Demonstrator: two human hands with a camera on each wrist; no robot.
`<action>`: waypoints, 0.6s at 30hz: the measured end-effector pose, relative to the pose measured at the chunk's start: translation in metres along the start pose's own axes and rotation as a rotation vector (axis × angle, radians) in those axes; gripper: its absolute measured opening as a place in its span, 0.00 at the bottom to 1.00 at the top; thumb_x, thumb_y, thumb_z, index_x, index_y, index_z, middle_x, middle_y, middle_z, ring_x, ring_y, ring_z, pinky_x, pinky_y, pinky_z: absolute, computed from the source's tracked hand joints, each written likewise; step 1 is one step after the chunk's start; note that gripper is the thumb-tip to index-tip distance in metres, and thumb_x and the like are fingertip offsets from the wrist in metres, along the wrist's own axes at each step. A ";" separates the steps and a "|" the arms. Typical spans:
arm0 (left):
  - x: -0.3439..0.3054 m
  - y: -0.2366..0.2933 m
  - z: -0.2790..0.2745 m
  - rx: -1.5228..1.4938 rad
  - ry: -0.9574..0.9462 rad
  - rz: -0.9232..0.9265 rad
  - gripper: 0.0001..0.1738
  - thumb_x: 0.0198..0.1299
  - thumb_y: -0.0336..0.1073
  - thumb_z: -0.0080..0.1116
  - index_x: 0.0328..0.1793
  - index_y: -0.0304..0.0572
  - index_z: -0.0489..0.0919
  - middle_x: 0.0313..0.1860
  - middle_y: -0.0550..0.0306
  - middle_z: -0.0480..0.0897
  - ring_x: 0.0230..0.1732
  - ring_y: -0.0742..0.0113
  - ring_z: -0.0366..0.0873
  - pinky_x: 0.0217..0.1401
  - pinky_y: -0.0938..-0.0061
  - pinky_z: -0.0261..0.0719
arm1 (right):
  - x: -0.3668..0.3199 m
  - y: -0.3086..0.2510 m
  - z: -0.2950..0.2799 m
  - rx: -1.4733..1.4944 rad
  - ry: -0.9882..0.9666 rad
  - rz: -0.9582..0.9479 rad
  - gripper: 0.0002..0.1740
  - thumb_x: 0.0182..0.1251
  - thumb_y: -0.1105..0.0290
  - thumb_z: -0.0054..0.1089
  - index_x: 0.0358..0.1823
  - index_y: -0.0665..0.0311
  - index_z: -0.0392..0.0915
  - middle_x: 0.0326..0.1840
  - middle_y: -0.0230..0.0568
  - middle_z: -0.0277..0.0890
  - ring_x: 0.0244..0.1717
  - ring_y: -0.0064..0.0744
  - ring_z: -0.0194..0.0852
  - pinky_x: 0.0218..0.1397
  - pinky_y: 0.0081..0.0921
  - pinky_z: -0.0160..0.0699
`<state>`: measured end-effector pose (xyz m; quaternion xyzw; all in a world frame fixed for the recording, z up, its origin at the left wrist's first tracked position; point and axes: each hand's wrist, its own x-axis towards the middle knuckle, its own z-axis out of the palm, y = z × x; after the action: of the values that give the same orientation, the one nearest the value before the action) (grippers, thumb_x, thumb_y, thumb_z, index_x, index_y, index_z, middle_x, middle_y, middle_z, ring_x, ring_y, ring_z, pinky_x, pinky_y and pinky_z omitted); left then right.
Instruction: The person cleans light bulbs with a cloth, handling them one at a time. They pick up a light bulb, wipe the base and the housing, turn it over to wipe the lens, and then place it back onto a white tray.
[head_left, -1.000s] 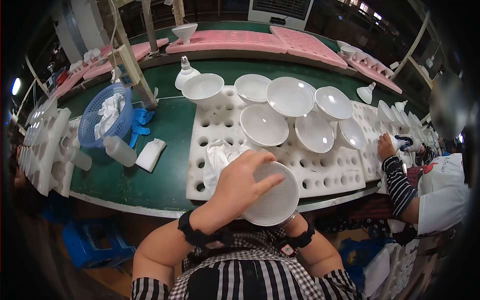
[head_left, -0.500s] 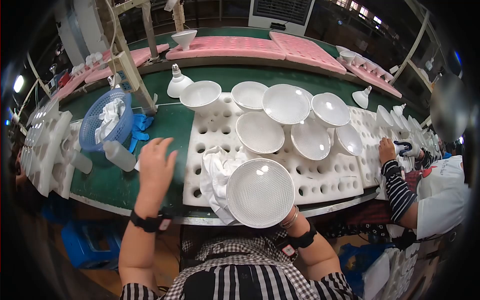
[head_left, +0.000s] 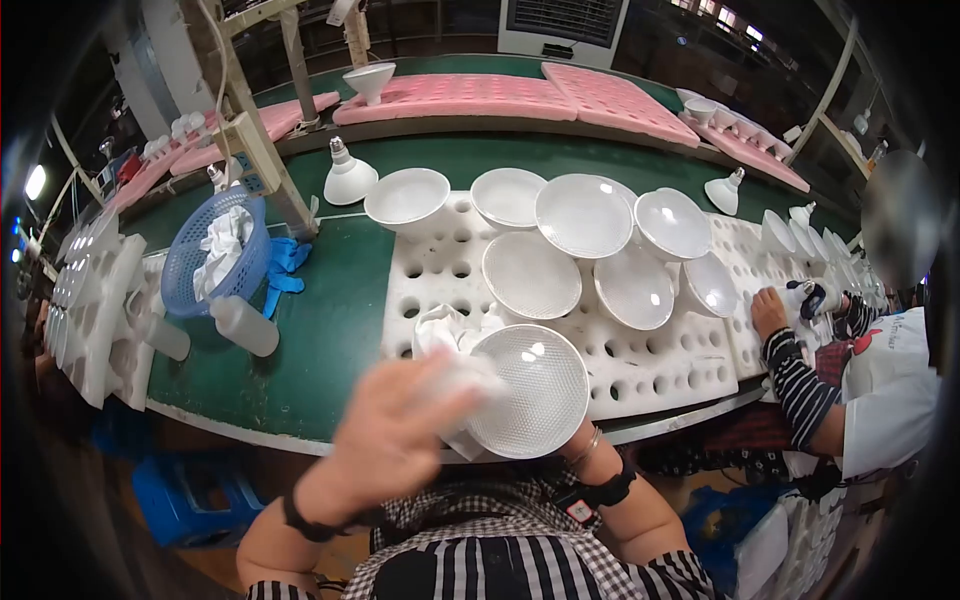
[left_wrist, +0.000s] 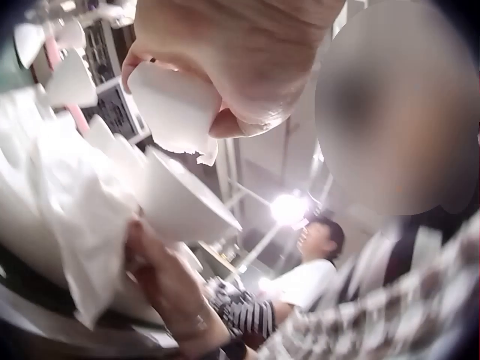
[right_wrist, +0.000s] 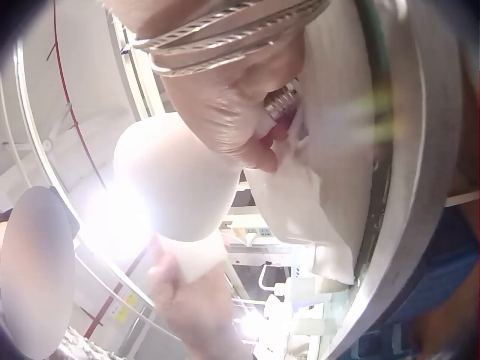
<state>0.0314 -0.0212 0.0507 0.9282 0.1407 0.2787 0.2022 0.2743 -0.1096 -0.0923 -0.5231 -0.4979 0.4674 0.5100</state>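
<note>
My right hand [right_wrist: 232, 112] grips a white reflector bulb [head_left: 530, 395] by its metal screw base, its round textured lens face tipped up toward me. In my left hand [head_left: 385, 430], a white sponge [left_wrist: 172, 112] with a ragged edge is held between thumb and fingers, blurred and overlapping the lens's left rim in the head view. A crumpled white cloth [head_left: 440, 325] lies just behind the bulb on the white foam tray [head_left: 435, 285]. Several like bulbs, such as one large bulb [head_left: 585, 215], sit face up in that tray.
To the left stand a blue basket [head_left: 180, 255] with white cloths, a blue glove [head_left: 285, 270] and a white bottle [head_left: 245, 327]. A loose bulb [head_left: 350, 180] rests behind the tray. Pink foam trays [head_left: 450, 95] line the back shelf. Another person [head_left: 880, 390] works at the right.
The left hand left the lens, reached left to the sponge on the green table, and has brought it back to the bulb. The right hand still holds the bulb.
</note>
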 end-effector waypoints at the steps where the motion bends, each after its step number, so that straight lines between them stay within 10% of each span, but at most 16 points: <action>1: 0.009 0.024 0.012 0.116 -0.062 0.089 0.38 0.41 0.31 0.61 0.67 0.60 0.79 0.73 0.53 0.72 0.67 0.49 0.69 0.61 0.57 0.69 | -0.001 -0.011 -0.001 -0.002 -0.012 -0.006 0.36 0.58 0.65 0.73 0.68 0.63 0.70 0.63 0.42 0.78 0.62 0.34 0.78 0.66 0.33 0.78; 7: 0.064 0.019 0.049 0.156 0.126 0.009 0.23 0.59 0.37 0.62 0.63 0.56 0.81 0.66 0.59 0.78 0.66 0.49 0.71 0.63 0.55 0.66 | -0.006 -0.035 0.000 -0.301 0.020 -0.126 0.32 0.57 0.63 0.73 0.63 0.61 0.74 0.60 0.44 0.79 0.63 0.36 0.77 0.65 0.34 0.77; 8: 0.059 0.009 0.051 0.151 0.134 0.016 0.23 0.59 0.37 0.62 0.63 0.56 0.81 0.66 0.59 0.78 0.66 0.49 0.71 0.63 0.55 0.66 | -0.005 -0.013 0.007 0.178 0.076 0.026 0.33 0.57 0.63 0.72 0.64 0.60 0.73 0.62 0.45 0.78 0.63 0.36 0.77 0.65 0.34 0.77; 11: 0.032 0.004 0.052 0.183 0.182 -0.106 0.22 0.57 0.33 0.62 0.61 0.49 0.82 0.63 0.58 0.81 0.64 0.48 0.73 0.61 0.56 0.69 | 0.001 -0.002 0.006 0.073 0.124 -0.062 0.28 0.62 0.66 0.66 0.65 0.62 0.73 0.63 0.44 0.77 0.61 0.35 0.79 0.63 0.33 0.79; 13: 0.012 0.034 0.051 0.162 0.156 -0.014 0.22 0.56 0.32 0.62 0.60 0.49 0.83 0.63 0.58 0.81 0.63 0.47 0.73 0.61 0.57 0.69 | 0.000 -0.006 0.009 0.668 0.144 0.178 0.22 0.67 0.72 0.59 0.63 0.64 0.74 0.64 0.45 0.77 0.60 0.33 0.80 0.61 0.31 0.81; 18: 0.039 0.036 0.051 0.070 0.080 0.218 0.23 0.51 0.29 0.65 0.57 0.50 0.84 0.63 0.58 0.82 0.60 0.48 0.75 0.61 0.57 0.70 | -0.002 0.004 0.008 0.560 0.136 0.155 0.25 0.64 0.71 0.63 0.64 0.64 0.73 0.62 0.44 0.79 0.58 0.33 0.81 0.61 0.32 0.81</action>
<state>0.0975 -0.0535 0.0468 0.9326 0.0564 0.3308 0.1325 0.2659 -0.1110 -0.0971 -0.4284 -0.2729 0.5881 0.6294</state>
